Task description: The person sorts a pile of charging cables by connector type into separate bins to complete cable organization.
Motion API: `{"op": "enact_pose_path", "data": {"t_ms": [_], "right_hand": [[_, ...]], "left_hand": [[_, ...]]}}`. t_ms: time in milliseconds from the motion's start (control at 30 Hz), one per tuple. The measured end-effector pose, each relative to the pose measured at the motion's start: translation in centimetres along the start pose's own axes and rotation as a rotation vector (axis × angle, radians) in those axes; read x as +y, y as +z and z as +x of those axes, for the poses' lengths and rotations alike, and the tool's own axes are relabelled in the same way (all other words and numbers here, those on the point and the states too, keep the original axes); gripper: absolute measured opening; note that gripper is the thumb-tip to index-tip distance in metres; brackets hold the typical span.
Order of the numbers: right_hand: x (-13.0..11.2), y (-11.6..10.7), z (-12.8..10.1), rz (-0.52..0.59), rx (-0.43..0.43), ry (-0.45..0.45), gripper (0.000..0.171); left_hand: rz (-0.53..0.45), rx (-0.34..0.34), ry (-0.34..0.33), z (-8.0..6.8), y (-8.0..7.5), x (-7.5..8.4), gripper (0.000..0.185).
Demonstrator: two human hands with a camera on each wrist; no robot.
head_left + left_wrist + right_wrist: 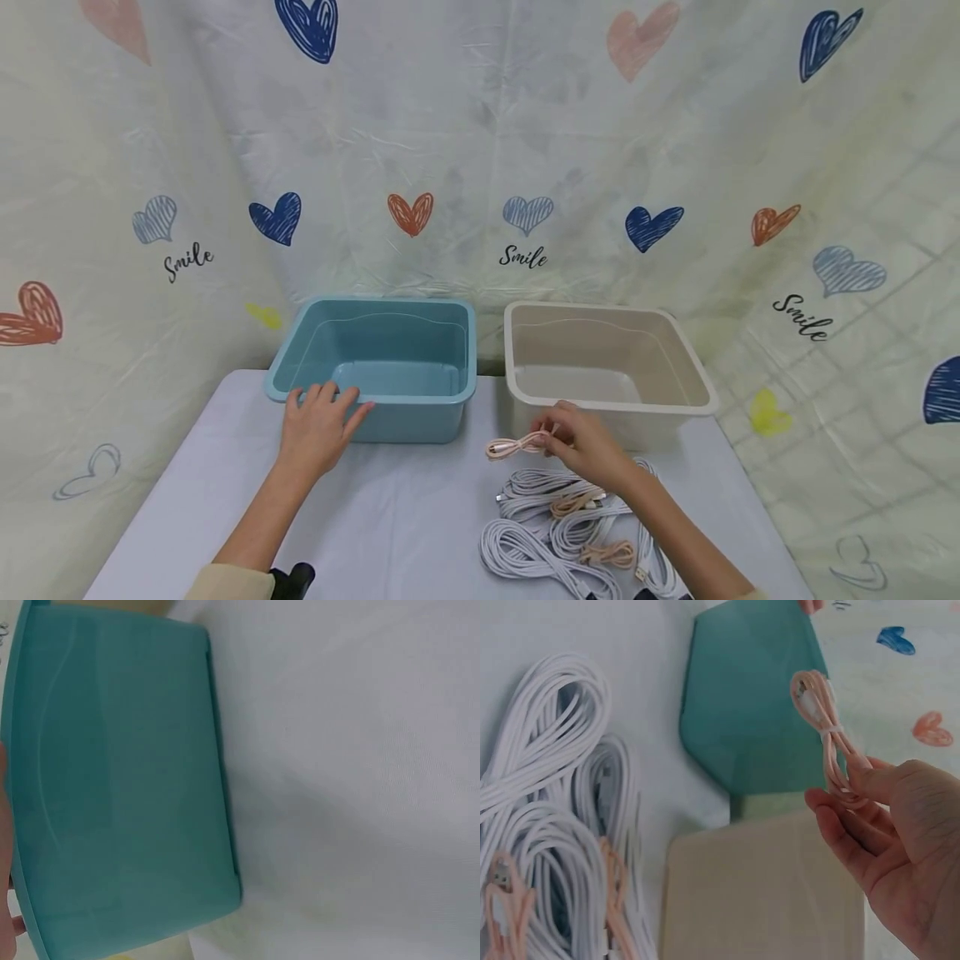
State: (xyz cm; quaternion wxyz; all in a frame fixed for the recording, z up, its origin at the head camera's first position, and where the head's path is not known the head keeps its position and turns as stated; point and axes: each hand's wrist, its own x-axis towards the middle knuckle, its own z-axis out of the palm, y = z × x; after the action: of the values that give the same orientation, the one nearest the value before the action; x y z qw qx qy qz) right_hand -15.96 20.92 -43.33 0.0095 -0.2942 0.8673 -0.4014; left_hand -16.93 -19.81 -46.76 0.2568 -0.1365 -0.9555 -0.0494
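My left hand lies with straight fingers on the front rim of the teal tub, which is empty; the tub's side fills the left wrist view. My right hand pinches a small coiled pink cable just in front of the beige tub, also empty. In the right wrist view the pink cable hangs from my fingertips above the beige tub's wall. A heap of white coiled cables with two more pink cables lies under my right forearm.
Both tubs stand side by side at the back of a table under a pale grey cloth. A heart-printed sheet hangs close behind and to both sides. The white cables spread over the right front of the table.
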Motion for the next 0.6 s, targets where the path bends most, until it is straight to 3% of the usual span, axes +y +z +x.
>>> {"op": "enact_pose_path", "data": {"t_ms": [200,367,500,600], "right_hand": [[-1.3,-0.1,1.7,-0.048,0.081,0.014,0.008],[-2.0,0.0,3.1,-0.130,0.147,0.035,0.009],[-2.3,0.1,4.2,-0.167,0.190,0.030,0.008],[-2.6,0.1,5.0,-0.177,0.215,0.037,0.006]], "left_hand": [[-0.003,0.003,-0.001,0.1,0.0,-0.1,0.046],[-0.001,0.008,0.004,0.2,-0.1,-0.1,0.069],[0.009,-0.009,-0.003,0.2,-0.2,-0.2,0.058],[0.015,0.003,0.003,0.1,-0.1,-0.2,0.063]]}}
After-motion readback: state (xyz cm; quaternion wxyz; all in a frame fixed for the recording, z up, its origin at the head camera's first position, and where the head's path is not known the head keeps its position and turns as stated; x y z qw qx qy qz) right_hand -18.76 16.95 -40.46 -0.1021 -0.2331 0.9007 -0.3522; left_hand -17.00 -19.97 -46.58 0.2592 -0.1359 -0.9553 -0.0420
